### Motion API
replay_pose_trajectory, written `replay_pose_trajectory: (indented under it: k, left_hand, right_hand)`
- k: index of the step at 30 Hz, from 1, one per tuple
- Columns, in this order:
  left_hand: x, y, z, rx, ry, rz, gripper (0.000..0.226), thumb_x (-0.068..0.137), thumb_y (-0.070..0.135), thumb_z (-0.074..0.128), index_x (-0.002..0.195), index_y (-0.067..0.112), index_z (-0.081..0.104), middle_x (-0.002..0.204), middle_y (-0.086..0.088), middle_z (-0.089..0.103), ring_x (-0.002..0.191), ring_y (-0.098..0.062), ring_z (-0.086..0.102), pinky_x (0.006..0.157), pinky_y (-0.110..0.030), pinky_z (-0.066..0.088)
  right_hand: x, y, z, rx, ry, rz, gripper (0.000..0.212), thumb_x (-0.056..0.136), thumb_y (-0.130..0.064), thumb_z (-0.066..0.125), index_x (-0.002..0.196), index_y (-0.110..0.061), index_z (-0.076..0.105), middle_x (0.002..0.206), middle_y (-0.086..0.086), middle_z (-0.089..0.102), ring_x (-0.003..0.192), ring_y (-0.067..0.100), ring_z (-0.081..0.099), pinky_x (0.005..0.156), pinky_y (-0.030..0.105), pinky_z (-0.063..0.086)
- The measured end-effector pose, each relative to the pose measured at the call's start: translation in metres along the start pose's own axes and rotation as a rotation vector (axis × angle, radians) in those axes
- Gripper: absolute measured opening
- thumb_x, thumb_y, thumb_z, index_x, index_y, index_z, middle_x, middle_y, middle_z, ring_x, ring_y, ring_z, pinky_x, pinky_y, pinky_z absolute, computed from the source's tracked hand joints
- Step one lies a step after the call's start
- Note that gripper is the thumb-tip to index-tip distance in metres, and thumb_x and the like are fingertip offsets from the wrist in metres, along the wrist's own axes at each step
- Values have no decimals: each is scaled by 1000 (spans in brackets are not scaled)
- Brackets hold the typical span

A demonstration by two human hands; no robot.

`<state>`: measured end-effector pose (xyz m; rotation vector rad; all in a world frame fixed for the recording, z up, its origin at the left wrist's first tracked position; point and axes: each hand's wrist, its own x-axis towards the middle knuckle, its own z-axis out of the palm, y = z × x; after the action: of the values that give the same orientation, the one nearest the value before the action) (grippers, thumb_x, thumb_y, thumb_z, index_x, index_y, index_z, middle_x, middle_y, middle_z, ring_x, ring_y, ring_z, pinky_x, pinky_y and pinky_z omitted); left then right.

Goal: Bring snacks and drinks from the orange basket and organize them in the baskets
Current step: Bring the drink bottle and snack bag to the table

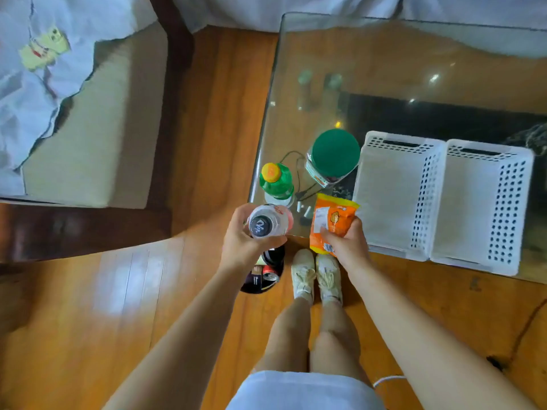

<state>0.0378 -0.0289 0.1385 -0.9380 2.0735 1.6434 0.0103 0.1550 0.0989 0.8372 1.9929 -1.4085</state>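
Note:
My left hand [245,241] grips a clear bottle with a black cap [268,221], held upright near the glass table's front left corner. My right hand [344,242] holds an orange snack packet [331,223] just above the table's front edge. Two white perforated baskets stand side by side on the table, the left basket [396,196] and the right basket [479,208], both with nothing inside. A green bottle with an orange cap [276,180] and a jar with a green lid [334,156] stand on the table left of the baskets. On the floor under my left wrist a dark container [263,276] holds cans; its colour is hard to tell.
The glass table [384,69] has a black cable [299,184] near the green bottle. A bed with white bedding [44,99] and a dark wooden frame lies to the left. My feet in pale shoes [316,275] stand on the wooden floor at the table's edge.

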Motion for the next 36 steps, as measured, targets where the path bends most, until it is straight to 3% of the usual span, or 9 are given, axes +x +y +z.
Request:
replay_pose_trajectory:
  k: [4,9,14,21,25,28,32,34,36]
  left_hand:
    - [22,-9,16,50,5,22,62,52,2,85,101,26,53,83,20,62,71,16,59,58,-3,45]
    - [35,-20,32,70,-4,-1,71,53,4,85,113,24,52,96,19,60,88,4,60,78,-21,50]
    - [36,-29,40,55,12,-6,65,51,10,84,95,43,50,93,19,60,77,16,58,63,-3,44]
    - [36,-35,40,1,-21,-19,69,57,4,82,105,41,49,104,17,56,89,11,57,77,-15,48]
    - [34,-36,41,-46,-15,-20,70,62,-2,78,116,30,49,104,17,55,83,20,56,65,-1,44]
    - [31,-34,44,-66,-24,-36,70,65,-1,78,124,22,48,106,12,56,88,13,57,69,-3,46]
    - [31,-39,47,-93,-85,-89,64,67,-3,77,117,21,45,100,11,57,79,17,58,64,-2,45]
    - [22,-38,46,-140,-70,-180,67,69,-3,76,121,19,41,98,21,57,80,15,58,60,0,43]
    - [17,-38,48,-140,-27,-268,70,71,0,75,125,28,41,94,33,53,88,7,52,68,-3,42]
  right_hand:
    - [31,6,11,-68,-58,13,64,80,-24,70,133,-14,35,131,7,52,120,28,52,95,34,40]
    - [56,10,22,-102,-70,-3,57,80,-21,71,128,-13,41,127,8,55,115,28,54,87,29,40]
    - [69,14,31,-188,-53,0,59,80,-20,71,130,-13,42,126,7,55,114,28,55,84,28,39]
    - [76,19,29,-158,-118,45,58,82,-11,67,134,-14,39,133,7,51,122,28,50,92,33,40]
    - [76,22,27,-156,-110,58,77,87,-6,60,148,-19,14,148,7,36,134,28,39,105,42,37]
    - [74,22,26,-185,-95,47,90,87,-8,60,149,-20,-4,154,7,22,139,28,29,109,44,32]
    - [71,21,23,-184,-90,-12,93,86,-10,62,149,-20,-6,158,4,9,144,25,18,115,44,26]
    - [63,16,19,-192,-125,-38,91,87,-13,61,149,-21,-4,159,2,6,145,24,16,116,44,24]
    - [59,13,13,-175,-136,-19,87,88,-15,60,149,-23,0,158,2,10,143,24,21,112,43,26]
